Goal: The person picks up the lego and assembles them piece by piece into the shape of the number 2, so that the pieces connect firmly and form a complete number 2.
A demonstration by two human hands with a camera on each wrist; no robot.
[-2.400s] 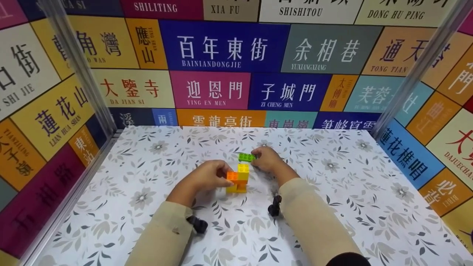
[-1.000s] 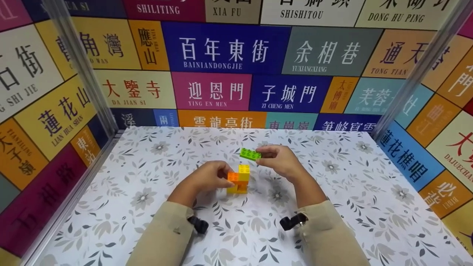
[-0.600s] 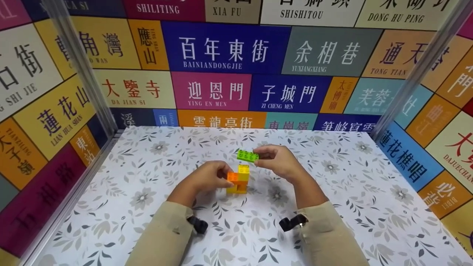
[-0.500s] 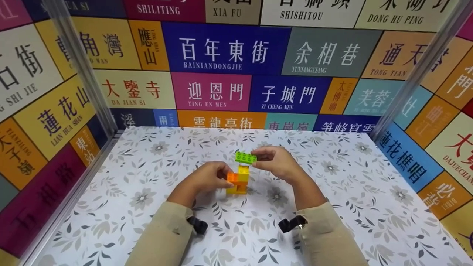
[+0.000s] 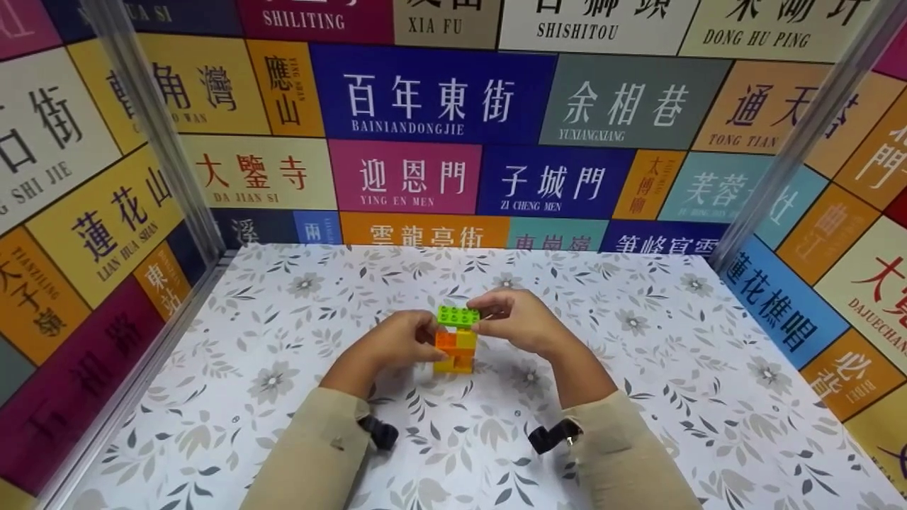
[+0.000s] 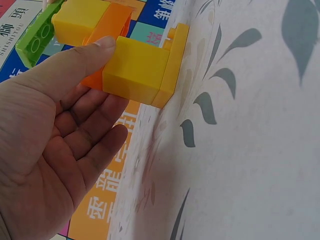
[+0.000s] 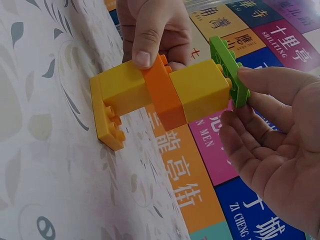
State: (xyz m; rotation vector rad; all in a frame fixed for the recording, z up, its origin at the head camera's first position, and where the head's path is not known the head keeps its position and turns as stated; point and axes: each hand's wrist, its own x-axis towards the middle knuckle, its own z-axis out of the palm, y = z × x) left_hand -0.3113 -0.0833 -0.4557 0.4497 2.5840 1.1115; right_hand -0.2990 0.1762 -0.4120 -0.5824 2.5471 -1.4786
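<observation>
In the head view a small stack of toy building bricks stands on the table. A flat yellow-orange brick forms its base, with a yellow block, a flat orange brick and another yellow block above. My left hand pinches the orange brick from the left, its thumb in front. At the top, a flat green brick is pinched at its right end by my right hand. The green brick meets the upper yellow block's studs, some of which still show; part of it overhangs leftward, its hollow underside visible.
A white table with a grey leaf and flower print lies under the bricks. Colourful sign-covered panels enclose the back and sides, with clear corner posts. Both sleeves carry small black wrist cameras.
My right hand has brought the green brick left and down, from behind the stack onto the top of the upper yellow block. The left hand stays at the stack.
</observation>
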